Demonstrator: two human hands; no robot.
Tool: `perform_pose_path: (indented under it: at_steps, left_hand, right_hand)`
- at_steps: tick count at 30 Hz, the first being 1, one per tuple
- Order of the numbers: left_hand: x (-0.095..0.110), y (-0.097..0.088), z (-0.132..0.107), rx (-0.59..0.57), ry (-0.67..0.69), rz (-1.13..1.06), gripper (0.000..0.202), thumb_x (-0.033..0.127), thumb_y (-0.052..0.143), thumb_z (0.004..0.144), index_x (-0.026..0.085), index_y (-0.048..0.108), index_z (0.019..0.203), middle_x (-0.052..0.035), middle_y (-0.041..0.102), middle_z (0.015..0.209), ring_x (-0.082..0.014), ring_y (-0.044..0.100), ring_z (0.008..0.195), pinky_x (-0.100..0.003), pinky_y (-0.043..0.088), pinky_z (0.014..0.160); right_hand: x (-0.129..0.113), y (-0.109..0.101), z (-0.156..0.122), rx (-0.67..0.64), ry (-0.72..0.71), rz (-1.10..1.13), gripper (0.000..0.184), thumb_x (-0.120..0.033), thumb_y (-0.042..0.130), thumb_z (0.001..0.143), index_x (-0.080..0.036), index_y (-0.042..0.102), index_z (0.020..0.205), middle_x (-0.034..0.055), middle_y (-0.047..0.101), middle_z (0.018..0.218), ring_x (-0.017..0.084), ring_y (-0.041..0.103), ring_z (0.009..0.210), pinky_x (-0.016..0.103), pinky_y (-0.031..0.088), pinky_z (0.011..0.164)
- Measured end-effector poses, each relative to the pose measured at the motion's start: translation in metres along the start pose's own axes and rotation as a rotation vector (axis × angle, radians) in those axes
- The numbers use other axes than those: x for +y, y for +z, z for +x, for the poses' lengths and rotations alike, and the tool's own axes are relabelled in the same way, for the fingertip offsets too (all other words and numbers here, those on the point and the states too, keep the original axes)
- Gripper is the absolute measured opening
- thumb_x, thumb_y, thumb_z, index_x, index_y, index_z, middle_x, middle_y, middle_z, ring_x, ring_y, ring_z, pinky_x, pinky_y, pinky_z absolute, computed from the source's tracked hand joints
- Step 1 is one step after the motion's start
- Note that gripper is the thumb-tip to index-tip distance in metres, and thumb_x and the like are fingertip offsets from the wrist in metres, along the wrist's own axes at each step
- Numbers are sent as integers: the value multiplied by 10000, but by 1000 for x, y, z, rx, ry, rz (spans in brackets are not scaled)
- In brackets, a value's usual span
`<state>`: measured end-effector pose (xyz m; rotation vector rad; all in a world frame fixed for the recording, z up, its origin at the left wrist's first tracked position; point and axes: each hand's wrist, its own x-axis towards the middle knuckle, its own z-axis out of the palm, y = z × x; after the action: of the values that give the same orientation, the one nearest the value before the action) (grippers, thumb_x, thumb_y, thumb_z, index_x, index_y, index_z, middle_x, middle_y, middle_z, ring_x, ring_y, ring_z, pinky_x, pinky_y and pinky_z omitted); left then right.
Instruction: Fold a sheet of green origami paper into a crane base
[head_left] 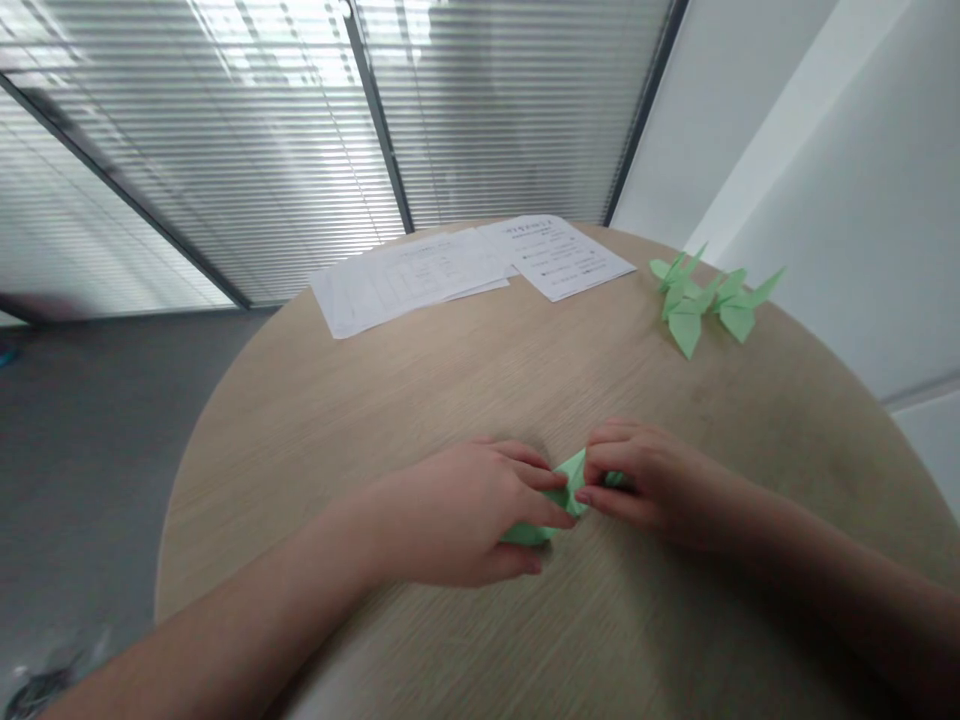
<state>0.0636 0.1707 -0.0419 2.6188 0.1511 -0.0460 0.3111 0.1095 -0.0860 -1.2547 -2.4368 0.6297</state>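
Observation:
A folded piece of light green paper point(576, 468) lies on the round wooden table, largely covered by both hands. My left hand point(480, 510) holds it against the tabletop, with the fingers reaching over it and the thumb on the near side. At the paper's right end, my right hand point(634, 475) has its fingers curled and pinches the paper between thumb and forefinger. The fingertips of the two hands almost meet over it. How the part under my left palm is folded stays hidden.
Several green paper cranes point(686, 305) stand together at the table's back right. White printed sheets point(420, 270) lie along the far edge, partly overlapping. Behind the wooden table point(300, 420) are window blinds point(495, 120) and, to the right, a white wall point(847, 200).

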Motion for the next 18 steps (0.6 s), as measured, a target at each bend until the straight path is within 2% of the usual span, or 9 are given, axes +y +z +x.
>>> perform_pose_path:
  at_steps: [4,13,18]
  left_hand:
    - [5,2,1,-2,-28,29,362,280,712,913,170,687,1257,-117,682,1326,-303,566,1319,-433,417,1151]
    - [7,2,2,43,-36,5,265,256,728,892,174,714,1143,-104,721,1237,-295,620,1249,-423,456,1115]
    - [7,1,2,77,-33,-59,364,237,755,860,167,683,1210,-94,742,1191,-275,643,1210,-397,463,1109]
  right_hand:
    - [0,-1,0,0,12,-13,225,-232,623,949,-187,626,728,25,609,749,180,577,742,311,411,709]
    - [-2,-8,-2,-50,17,-29,207,-211,571,967,-187,609,764,37,596,806,187,564,770,318,422,725]
    - [-2,-4,1,-56,34,-85,204,-171,566,946,-177,598,744,35,586,788,191,561,763,329,412,730]
